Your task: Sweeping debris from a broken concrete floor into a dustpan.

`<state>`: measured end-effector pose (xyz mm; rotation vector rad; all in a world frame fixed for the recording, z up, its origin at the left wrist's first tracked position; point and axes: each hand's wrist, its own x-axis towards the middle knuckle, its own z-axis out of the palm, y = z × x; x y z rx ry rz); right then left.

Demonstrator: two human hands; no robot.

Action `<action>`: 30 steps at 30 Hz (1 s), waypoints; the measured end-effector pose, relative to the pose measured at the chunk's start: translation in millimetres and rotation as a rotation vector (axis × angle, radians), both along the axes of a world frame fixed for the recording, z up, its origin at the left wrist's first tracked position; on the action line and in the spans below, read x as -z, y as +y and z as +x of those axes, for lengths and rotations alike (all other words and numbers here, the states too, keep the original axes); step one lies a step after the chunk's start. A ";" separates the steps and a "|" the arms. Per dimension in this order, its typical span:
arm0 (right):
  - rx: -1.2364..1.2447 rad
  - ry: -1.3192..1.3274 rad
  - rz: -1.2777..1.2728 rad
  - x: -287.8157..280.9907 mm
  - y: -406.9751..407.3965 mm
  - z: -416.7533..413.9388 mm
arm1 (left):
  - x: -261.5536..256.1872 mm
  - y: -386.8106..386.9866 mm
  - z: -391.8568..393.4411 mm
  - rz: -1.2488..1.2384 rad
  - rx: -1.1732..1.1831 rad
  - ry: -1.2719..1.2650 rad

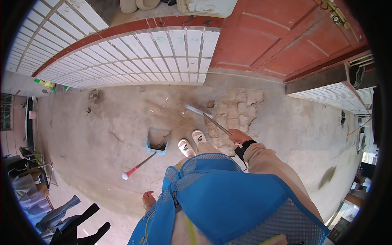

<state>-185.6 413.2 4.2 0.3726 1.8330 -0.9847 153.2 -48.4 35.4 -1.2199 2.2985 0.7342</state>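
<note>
My right hand (239,137) grips the metal handle of a broom (216,124), which slants down to the floor. The broom's pale head (196,110) lies against the concrete beside a patch of broken paving. At my left side my left hand (148,198) hangs low, loosely curled, with nothing seen in it. Nearest to that hand is a blue long-handled dustpan (159,150), resting on the floor with dark debris inside. Its handle ends in a red and white grip (130,173). Loose dirt and small white scraps (167,98) lie between the dustpan and the broom head.
A white-tiled low wall (131,58) and a red panelled door (275,36) bound the far side. Exposed, uneven paving (237,111) breaks the concrete floor right of my sandals (186,148). Chairs (38,165) and hanging clothes (76,226) stand at left.
</note>
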 end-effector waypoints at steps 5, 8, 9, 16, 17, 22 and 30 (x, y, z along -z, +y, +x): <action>0.549 -0.279 -0.423 1.2 35.2 19.3 | 1.2 1.7 -22.3 -0.081 -0.080 0.173; 0.841 -0.366 -0.505 -10.5 40.7 19.3 | 5.7 -2.0 -13.9 -0.012 -0.191 0.085; 0.894 -0.337 -0.428 -15.4 44.3 18.6 | 2.8 0.1 -14.6 -0.016 -0.193 0.084; -0.213 0.179 -0.037 112.4 128.9 -7.0 | 3.9 12.8 7.2 0.130 -0.248 0.051; -0.226 0.180 -0.042 113.9 124.7 -15.1 | 27.9 5.4 35.5 0.202 -0.321 0.003; -0.190 0.086 -0.053 126.4 91.4 -28.2 | 74.1 -6.5 94.4 0.028 -0.034 0.007; -0.105 0.041 -0.024 68.4 8.4 -21.6 | 75.3 -2.7 88.8 0.067 -0.116 0.040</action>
